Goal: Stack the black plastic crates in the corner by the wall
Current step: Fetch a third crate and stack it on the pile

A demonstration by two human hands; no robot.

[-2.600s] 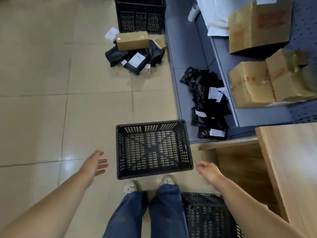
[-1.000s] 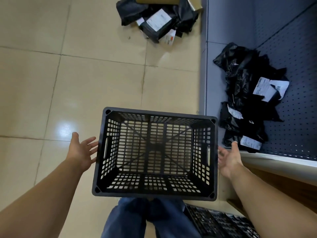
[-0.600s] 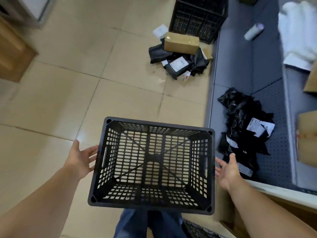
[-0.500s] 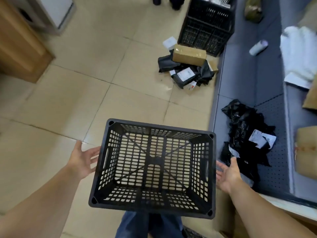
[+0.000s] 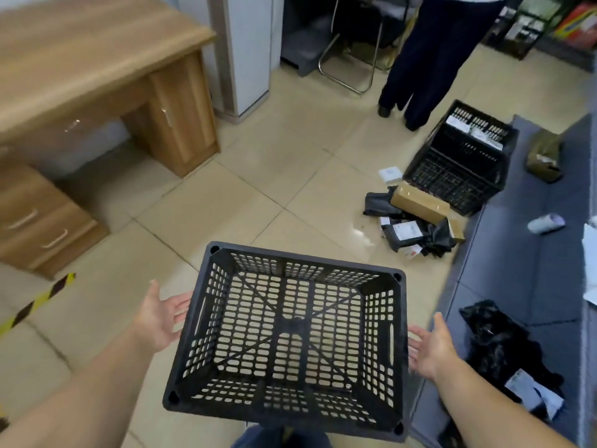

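An empty black plastic crate with slotted walls is held up in front of me, its open top facing me. My left hand presses flat against its left wall, fingers tucked under the side. On the opposite wall my right hand does the same. A second black crate stands on the floor at the far right, with labelled packages inside.
A wooden desk with drawers fills the upper left. A person's dark trouser legs stand at the back beside a metal chair. Black parcel bags and a cardboard box lie on the tiles. A grey mat with more bags runs along the right.
The crate has gone from standing on the floor to being lifted between both hands. My view has swung up and left, bringing the desk, the chair and a standing person into sight.
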